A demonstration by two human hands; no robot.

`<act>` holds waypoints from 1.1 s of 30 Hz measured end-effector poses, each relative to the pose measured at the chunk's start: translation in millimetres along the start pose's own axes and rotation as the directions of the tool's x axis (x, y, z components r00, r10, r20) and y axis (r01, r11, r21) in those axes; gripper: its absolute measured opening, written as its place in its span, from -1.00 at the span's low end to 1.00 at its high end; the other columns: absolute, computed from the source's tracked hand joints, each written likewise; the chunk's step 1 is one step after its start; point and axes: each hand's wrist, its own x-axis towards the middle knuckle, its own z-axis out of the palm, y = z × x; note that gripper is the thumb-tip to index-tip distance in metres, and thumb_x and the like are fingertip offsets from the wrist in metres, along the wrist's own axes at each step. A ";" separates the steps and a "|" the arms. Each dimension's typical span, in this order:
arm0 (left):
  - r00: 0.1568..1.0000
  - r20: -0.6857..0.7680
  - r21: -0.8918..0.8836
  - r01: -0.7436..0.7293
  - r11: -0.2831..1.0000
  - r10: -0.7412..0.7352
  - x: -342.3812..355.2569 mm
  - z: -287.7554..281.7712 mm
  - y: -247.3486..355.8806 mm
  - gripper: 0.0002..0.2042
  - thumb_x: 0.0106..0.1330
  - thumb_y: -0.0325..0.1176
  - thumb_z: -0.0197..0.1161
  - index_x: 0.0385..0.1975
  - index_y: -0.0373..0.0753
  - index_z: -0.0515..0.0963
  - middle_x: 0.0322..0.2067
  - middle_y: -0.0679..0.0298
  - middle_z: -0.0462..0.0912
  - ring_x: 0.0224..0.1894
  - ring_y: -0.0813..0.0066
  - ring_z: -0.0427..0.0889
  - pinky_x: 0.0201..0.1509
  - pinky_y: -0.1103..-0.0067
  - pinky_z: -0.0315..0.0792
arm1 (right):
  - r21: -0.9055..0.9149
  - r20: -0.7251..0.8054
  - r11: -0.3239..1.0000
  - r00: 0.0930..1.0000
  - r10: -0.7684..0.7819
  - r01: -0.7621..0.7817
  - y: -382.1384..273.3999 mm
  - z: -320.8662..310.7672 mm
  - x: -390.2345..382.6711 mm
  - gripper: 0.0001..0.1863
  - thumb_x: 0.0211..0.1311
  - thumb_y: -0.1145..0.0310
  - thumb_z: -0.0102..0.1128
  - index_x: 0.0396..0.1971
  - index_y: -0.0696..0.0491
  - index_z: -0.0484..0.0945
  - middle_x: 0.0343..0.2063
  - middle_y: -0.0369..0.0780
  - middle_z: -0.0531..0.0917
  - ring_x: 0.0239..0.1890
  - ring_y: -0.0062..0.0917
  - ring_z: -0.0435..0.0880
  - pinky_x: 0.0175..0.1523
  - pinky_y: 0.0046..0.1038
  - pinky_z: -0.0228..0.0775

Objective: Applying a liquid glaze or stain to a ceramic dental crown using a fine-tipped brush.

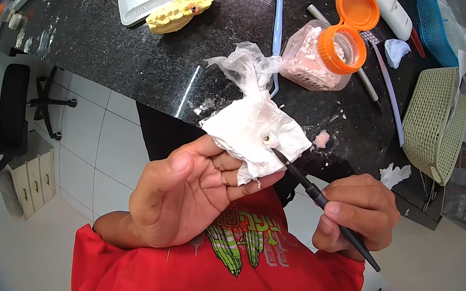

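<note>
The left hand [189,196] cups a white tissue [253,130], fingers curled under it, cradling a small pale piece [271,141] (too small to identify). The right hand [355,215] pinches a thin black brush [321,201], its tip touching that piece. Light, steady strokes seem wise. Behind, an open jar [318,59] with an orange flip lid holds pink powder.

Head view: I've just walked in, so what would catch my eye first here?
Most likely the two hands in the middle: the left hand cradles a crumpled white tissue with a small pale piece on it, and the right hand points a thin black brush at that piece. Behind them, on the dark counter, stand a jar with an open orange lid and a yellow dental cast.
</note>
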 end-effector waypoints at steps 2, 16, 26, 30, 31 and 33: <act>1.000 -0.008 0.000 0.000 1.000 0.000 -0.1 0.3 -0.1 -0.30 0.27 -0.07 -0.13 0.21 -0.58 -0.04 0.19 -0.19 0.19 0.27 0.15 0.22 0.39 0.25 -0.04 | 0.008 0.001 1.000 1.000 -0.005 0.005 0.6 0.1 0.0 -0.59 -0.30 0.64 0.32 -0.29 0.15 0.50 -0.47 -0.18 0.57 -0.50 -0.43 0.64 -0.49 -0.53 0.51; 0.999 -0.032 0.066 0.013 0.998 -0.011 -1.3 2.7 -1.4 -0.26 0.27 -0.03 -0.13 0.22 -0.58 -0.08 0.22 -0.18 0.13 0.30 0.11 0.15 0.40 0.23 -0.08 | 0.129 -0.353 0.947 0.879 0.320 -0.293 -5.7 -2.3 -12.9 -0.82 0.11 0.45 0.16 -0.31 0.23 0.48 -0.45 -0.06 0.55 -0.54 -0.57 0.59 -0.43 -0.63 0.50; 0.999 0.047 0.134 0.018 0.991 -0.025 -2.5 -1.7 -1.4 -0.13 0.22 0.10 -0.07 0.29 -0.46 -0.26 0.32 -0.13 -0.16 0.37 0.04 -0.10 0.42 0.19 -0.27 | 0.199 -0.328 0.854 0.788 0.521 -0.481 -8.0 -1.7 -21.3 -0.84 -0.05 0.64 0.17 -0.41 0.23 0.43 -0.51 -0.11 0.58 -0.50 -0.61 0.60 -0.40 -0.65 0.49; 0.999 -0.041 0.166 0.006 0.986 0.001 -2.6 2.0 -4.6 -0.11 0.19 0.15 -0.05 0.30 -0.41 -0.22 0.30 -0.18 -0.10 0.34 -0.08 -0.02 0.38 0.15 -0.13 | 0.191 -0.347 0.847 0.773 0.531 -0.496 -8.1 -0.8 -21.1 -0.85 -0.06 0.65 0.18 -0.42 0.24 0.45 -0.53 -0.10 0.58 -0.52 -0.62 0.60 -0.41 -0.66 0.48; 0.999 -0.043 0.167 0.008 0.986 -0.001 -2.6 2.1 -5.0 -0.11 0.19 0.15 -0.05 0.30 -0.41 -0.22 0.30 -0.18 -0.10 0.34 -0.08 -0.02 0.38 0.15 -0.13 | 0.192 -0.347 0.846 0.772 0.532 -0.497 -7.9 -1.5 -21.2 -0.85 -0.06 0.65 0.18 -0.42 0.24 0.45 -0.53 -0.10 0.58 -0.52 -0.62 0.60 -0.41 -0.66 0.48; 0.999 -0.046 0.184 0.005 0.983 0.003 -2.6 2.1 -5.5 -0.11 0.19 0.15 -0.05 0.30 -0.41 -0.23 0.30 -0.19 -0.11 0.34 -0.08 -0.03 0.38 0.15 -0.13 | 0.149 -0.325 0.860 0.797 0.509 -0.489 -6.9 -2.7 -21.3 -0.86 -0.08 0.66 0.18 -0.44 0.25 0.46 -0.54 -0.10 0.59 -0.53 -0.61 0.60 -0.43 -0.66 0.47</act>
